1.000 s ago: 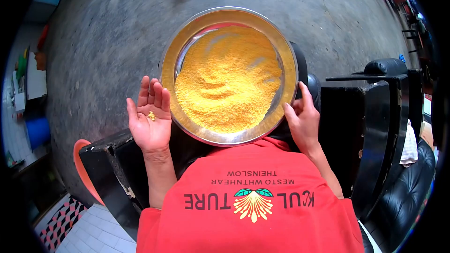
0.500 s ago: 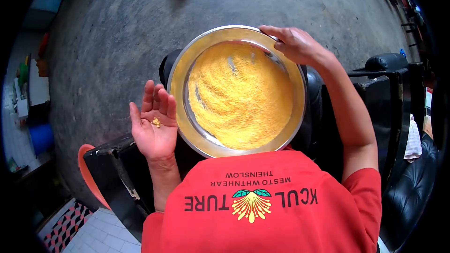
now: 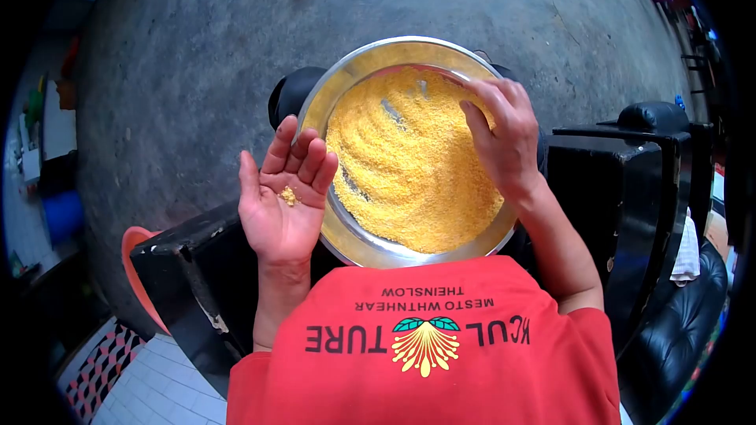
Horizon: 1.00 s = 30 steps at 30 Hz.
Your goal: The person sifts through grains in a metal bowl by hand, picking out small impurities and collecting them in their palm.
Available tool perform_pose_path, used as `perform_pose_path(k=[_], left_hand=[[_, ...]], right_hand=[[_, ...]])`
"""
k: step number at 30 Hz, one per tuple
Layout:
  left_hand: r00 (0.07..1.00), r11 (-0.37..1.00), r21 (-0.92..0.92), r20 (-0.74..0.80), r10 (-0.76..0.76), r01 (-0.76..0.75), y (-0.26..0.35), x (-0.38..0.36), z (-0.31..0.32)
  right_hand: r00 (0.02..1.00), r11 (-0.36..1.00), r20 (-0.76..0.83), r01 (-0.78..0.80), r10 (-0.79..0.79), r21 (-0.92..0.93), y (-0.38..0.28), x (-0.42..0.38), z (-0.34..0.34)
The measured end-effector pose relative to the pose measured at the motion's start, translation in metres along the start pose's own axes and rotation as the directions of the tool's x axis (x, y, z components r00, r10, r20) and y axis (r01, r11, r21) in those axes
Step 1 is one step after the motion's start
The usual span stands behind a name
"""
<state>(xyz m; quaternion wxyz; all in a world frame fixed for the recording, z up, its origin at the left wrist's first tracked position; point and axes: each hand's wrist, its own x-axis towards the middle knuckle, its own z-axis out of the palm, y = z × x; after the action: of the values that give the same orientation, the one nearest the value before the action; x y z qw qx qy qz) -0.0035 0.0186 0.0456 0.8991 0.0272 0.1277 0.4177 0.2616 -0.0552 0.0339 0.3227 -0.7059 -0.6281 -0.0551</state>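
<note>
A wide metal basin [image 3: 378, 254] rests on my lap, with coarse yellow grain [image 3: 425, 181] spread over its bottom and streaks of bare metal showing through. My left hand [image 3: 287, 197] is palm up at the basin's left rim, fingers apart and slightly curled, with a small clump of yellow bits [image 3: 289, 196] lying on the palm. Over the right side of the basin, my right hand [image 3: 504, 130] hovers with fingers bent and thumb apart from them; nothing shows between them.
Black furniture [image 3: 193, 267] stands at my left with an orange-red rim [image 3: 135, 267] beside it. Another black piece [image 3: 610, 197] and a white cloth [image 3: 687, 256] are at the right. Grey floor [image 3: 181, 110] lies ahead, with a blurred object at the top edge.
My right hand has left the basin's upper right rim and come in over the grain. My left hand has shifted right, closer against the basin, still palm up with the clump.
</note>
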Motion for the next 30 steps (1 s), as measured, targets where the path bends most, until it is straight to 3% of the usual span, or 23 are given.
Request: perform_pose_path(k=[5, 7, 9, 14, 17, 20, 23, 26, 30], left_hand=[[0.997, 1.000, 0.004, 0.068, -0.019, 0.019, -0.002, 0.001, -0.002], [0.998, 1.000, 0.011, 0.061, -0.002, 0.001, -0.003, 0.001, -0.001], [1.000, 1.000, 0.027, 0.007, 0.016, -0.017, -0.002, -0.002, 0.001], [0.997, 0.999, 0.050, 0.082, 0.016, -0.020, 0.001, -0.001, -0.002], [0.996, 0.999, 0.052, 0.086, 0.011, -0.016, 0.001, 0.001, -0.003], [0.996, 0.998, 0.061, 0.088, 0.017, -0.022, 0.000, 0.001, -0.002], [0.996, 0.998, 0.068, 0.089, 0.014, -0.020, 0.000, 0.000, -0.002], [0.996, 0.997, 0.072, 0.088, 0.027, -0.033, -0.001, -0.002, -0.002], [0.999, 0.997, 0.073, 0.021, 0.031, -0.032, -0.003, -0.002, 0.000]], right_hand=[[0.977, 0.982, 0.213, -0.030, -0.010, 0.184, -0.016, -0.001, 0.003], [0.952, 0.991, 0.304, 0.000, -0.041, 0.135, -0.015, 0.002, 0.011], [0.966, 0.991, 0.258, -0.011, -0.023, 0.130, -0.013, 0.004, 0.017], [0.965, 0.990, 0.254, 0.036, -0.070, 0.135, -0.030, -0.005, 0.012], [0.881, 0.975, 0.472, -0.073, -0.035, 0.209, -0.054, -0.022, -0.011], [0.819, 0.896, 0.569, -0.194, -0.076, 0.399, -0.065, -0.036, -0.014], [0.830, 0.907, 0.556, -0.207, -0.036, 0.368, -0.070, -0.035, -0.018], [0.911, 0.949, 0.410, -0.160, 0.037, 0.270, -0.060, -0.029, -0.014], [0.883, 0.963, 0.469, -0.149, 0.026, 0.227, -0.060, -0.034, -0.002]])
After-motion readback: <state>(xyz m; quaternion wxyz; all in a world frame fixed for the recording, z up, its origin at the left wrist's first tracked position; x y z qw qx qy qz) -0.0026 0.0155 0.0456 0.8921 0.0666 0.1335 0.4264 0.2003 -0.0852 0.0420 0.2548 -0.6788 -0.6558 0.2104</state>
